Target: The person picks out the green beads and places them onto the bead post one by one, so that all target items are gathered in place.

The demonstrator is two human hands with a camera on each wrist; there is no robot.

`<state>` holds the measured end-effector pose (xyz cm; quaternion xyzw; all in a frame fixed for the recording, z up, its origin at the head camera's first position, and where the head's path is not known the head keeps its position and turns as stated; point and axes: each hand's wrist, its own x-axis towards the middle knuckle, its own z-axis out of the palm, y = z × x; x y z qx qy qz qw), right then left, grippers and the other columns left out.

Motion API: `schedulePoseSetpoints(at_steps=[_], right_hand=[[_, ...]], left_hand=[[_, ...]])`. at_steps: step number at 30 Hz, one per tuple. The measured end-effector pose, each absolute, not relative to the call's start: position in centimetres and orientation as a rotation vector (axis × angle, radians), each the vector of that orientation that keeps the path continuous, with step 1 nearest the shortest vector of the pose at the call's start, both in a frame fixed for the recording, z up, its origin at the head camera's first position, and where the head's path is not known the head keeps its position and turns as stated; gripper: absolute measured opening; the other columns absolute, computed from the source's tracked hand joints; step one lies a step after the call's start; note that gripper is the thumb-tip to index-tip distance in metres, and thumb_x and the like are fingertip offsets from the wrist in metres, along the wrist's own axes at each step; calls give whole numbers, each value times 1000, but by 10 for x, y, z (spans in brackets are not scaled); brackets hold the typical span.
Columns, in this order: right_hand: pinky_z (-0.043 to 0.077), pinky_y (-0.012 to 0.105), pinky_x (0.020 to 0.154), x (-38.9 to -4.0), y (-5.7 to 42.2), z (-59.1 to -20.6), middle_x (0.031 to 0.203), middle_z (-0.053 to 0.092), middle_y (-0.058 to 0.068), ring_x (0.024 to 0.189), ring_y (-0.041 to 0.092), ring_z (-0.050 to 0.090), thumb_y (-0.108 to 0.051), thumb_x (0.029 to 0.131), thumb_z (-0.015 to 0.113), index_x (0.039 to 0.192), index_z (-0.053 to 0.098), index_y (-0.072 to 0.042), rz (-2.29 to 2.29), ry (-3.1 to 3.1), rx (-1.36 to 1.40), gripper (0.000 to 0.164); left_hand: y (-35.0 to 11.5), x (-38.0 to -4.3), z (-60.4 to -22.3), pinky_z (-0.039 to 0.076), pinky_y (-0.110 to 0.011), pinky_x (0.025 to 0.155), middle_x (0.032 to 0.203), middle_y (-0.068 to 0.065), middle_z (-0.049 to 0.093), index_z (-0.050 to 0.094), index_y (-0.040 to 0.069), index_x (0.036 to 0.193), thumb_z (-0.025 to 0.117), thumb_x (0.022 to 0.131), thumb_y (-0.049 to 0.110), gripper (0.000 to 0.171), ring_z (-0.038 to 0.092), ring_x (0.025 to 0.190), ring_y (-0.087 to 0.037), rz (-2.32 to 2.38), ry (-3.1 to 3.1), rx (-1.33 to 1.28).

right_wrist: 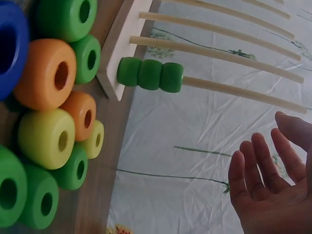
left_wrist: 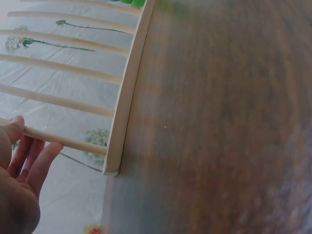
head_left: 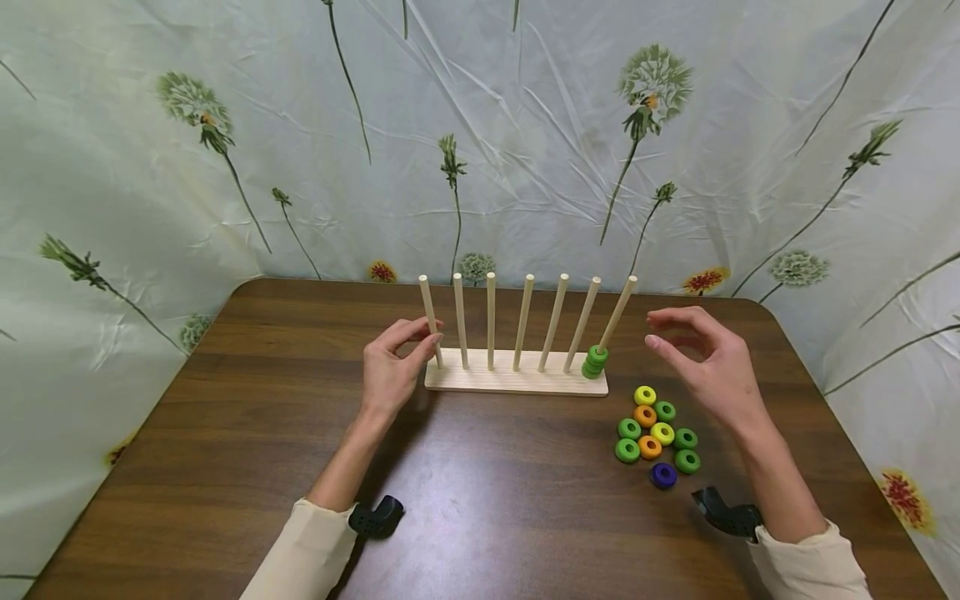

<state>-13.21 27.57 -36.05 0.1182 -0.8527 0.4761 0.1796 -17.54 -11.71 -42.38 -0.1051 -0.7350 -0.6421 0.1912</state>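
Observation:
A pale wooden rack [head_left: 517, 383] with a row of several upright pegs stands toward the back of the table. My left hand [head_left: 392, 371] pinches the leftmost peg [head_left: 426, 296] between thumb and fingers; the left wrist view shows the fingertips around this peg [left_wrist: 78, 145]. Three green rings [right_wrist: 150, 74] are stacked at the bottom of the rightmost peg [head_left: 618, 312]. To the right of that peg, my right hand [head_left: 712, 358] hovers with nothing in it, its fingers relaxed and apart from the thumb.
In front of the rack's right end lies a group of loose rings: several green rings [head_left: 628, 451], two orange rings [head_left: 649, 447], two yellow rings [head_left: 662, 434] and one blue ring [head_left: 663, 476]. A flowered cloth [head_left: 525, 167] hangs behind the brown table [head_left: 487, 517].

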Motion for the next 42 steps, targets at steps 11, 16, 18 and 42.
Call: schedulePoseSetpoints(at_steps=[11,16,18,42], right_hand=[[54,3,84,-126,283,-368,112,69,-16,98,-5,67,-6,96,75,123,72,-7,1316,-2482,332,28],[55,5,81,-123,287,-371,110,70,-15,95,-5,68,-11,97,75,122,72,-10,1307,-2533,294,25],[54,6,81,-122,288,-372,109,69,-17,94,-4,68,-12,97,75,122,72,-10,1302,-2549,285,24],[52,5,80,-116,299,-385,106,67,-25,96,-11,63,-13,97,76,122,72,-12,1216,-2650,323,26]], left_hand=[[-116,-175,-425,66,-21,73,101,-22,74,80,-1,109,78,91,1,17,71,87,-3,-1808,-2062,-291],[-116,-175,-425,66,-20,74,101,-23,74,79,-2,109,78,91,1,18,70,88,-3,-1818,-2060,-289],[-116,-175,-425,66,-21,74,101,-23,74,79,-2,109,78,91,1,19,70,88,-3,-1817,-2060,-289],[-116,-176,-425,65,-18,73,102,-24,73,79,-2,110,79,91,2,19,70,88,-2,-1809,-2065,-284]])
